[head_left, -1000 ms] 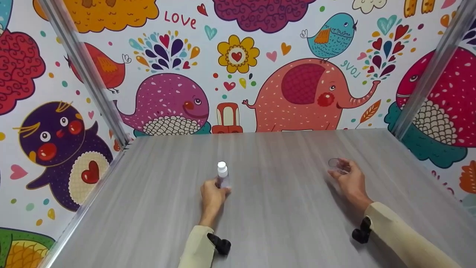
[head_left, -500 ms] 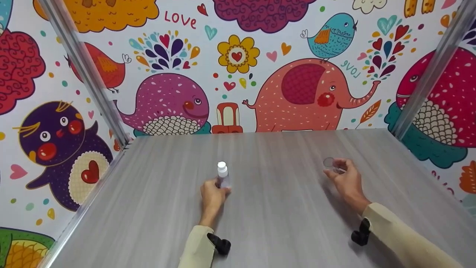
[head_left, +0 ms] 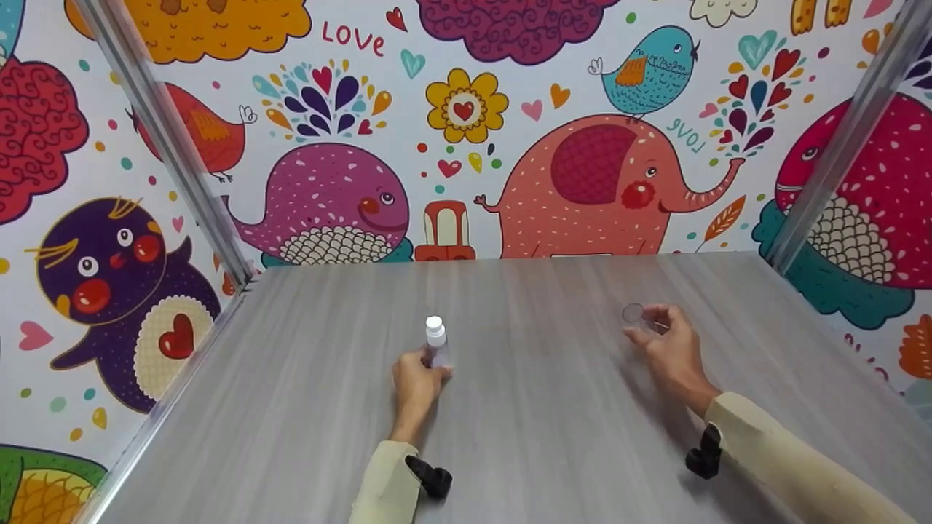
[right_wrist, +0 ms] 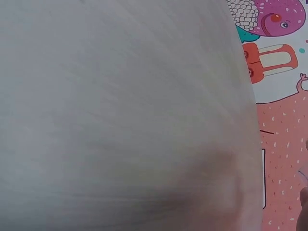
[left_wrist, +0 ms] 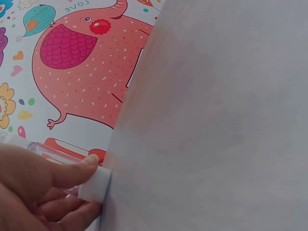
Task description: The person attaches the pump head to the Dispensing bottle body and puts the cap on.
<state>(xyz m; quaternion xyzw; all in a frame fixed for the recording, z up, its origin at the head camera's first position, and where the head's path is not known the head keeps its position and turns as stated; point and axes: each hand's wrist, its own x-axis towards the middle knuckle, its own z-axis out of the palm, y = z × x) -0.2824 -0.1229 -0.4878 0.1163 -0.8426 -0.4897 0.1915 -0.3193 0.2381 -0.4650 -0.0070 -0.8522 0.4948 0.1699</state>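
Note:
My left hand (head_left: 416,384) grips a small bottle (head_left: 435,336) that stands upright on the table, its white neck and top showing above the fingers. In the left wrist view the thumb and fingers curl round its clear body, and a white base (left_wrist: 95,185) meets the tabletop. To the right, my right hand (head_left: 676,356) pinches a small clear, round-ended piece, perhaps a cover (head_left: 633,314), between thumb and fingers. It is raised above the table and apart from the bottle. Only fingertips and a sliver of the clear piece (right_wrist: 303,174) show at the right wrist view's edge.
A grey wood-grain tabletop (head_left: 539,422) lies under both hands. Printed cartoon walls (head_left: 466,182) stand behind and at the sides. Metal posts rise at the left (head_left: 171,145) and right (head_left: 844,138) corners.
My right hand has shifted left and slightly farther from me with the clear piece, closer to the bottle. The left hand and bottle have stayed in place.

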